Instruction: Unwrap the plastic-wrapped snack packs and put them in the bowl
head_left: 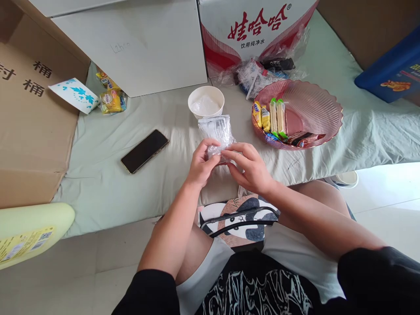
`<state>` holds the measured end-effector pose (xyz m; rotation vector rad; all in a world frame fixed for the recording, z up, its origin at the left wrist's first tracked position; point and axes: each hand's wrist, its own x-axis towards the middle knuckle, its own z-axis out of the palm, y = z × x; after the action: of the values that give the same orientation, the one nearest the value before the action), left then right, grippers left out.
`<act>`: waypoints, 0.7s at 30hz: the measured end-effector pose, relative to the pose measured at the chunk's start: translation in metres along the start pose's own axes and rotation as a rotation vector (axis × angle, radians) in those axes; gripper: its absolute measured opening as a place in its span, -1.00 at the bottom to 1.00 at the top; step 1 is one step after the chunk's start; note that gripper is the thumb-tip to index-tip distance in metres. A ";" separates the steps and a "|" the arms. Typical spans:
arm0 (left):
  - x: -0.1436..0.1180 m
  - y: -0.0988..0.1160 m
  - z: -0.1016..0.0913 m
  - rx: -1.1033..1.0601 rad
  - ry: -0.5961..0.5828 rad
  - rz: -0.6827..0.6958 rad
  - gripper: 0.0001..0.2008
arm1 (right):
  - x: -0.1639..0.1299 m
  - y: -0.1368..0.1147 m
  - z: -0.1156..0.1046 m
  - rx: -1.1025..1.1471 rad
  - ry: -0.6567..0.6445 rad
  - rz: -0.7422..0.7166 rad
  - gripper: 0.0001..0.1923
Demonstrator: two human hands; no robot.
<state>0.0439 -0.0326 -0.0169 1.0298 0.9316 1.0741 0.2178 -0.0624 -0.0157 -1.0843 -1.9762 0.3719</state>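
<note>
My left hand (pixel 201 162) and my right hand (pixel 249 166) both pinch the lower edge of a small clear plastic packet (pixel 217 131), holding it upright over the pale green sheet. Just behind the packet stands a white paper bowl (pixel 206 101). To its right sits a pink ribbed plate (pixel 311 109) with several wrapped snacks (pixel 269 117) lined along its left side.
A black phone (pixel 145 150) lies left of my hands. A red-and-white water carton (pixel 252 30), crumpled wrappers (pixel 259 72), a white box (pixel 138 48), yellow snack packs (pixel 110 98), a brown cardboard box (pixel 29 118) and a blue box (pixel 392 72) ring the sheet.
</note>
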 end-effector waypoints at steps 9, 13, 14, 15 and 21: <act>0.008 0.009 -0.007 -0.022 0.254 0.080 -0.45 | 0.006 -0.004 -0.048 -0.170 -0.197 0.223 -0.70; 0.008 0.009 -0.012 0.047 0.303 0.097 -0.48 | -0.001 -0.017 -0.048 -0.418 -0.621 0.448 -0.61; 0.008 0.009 -0.012 0.059 0.304 0.097 -0.50 | -0.003 -0.019 -0.045 -0.454 -0.697 0.452 -0.60; 0.008 0.008 -0.011 0.065 0.303 0.094 -0.50 | -0.003 -0.021 -0.042 -0.481 -0.750 0.448 -0.63; 0.011 0.007 -0.004 0.048 0.331 0.096 -0.05 | -0.001 -0.017 -0.038 -0.346 -0.615 0.404 -0.82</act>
<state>0.0406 -0.0203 -0.0126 0.9603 1.1869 1.3344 0.2387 -0.0783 0.0171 -1.7624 -2.4044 0.6543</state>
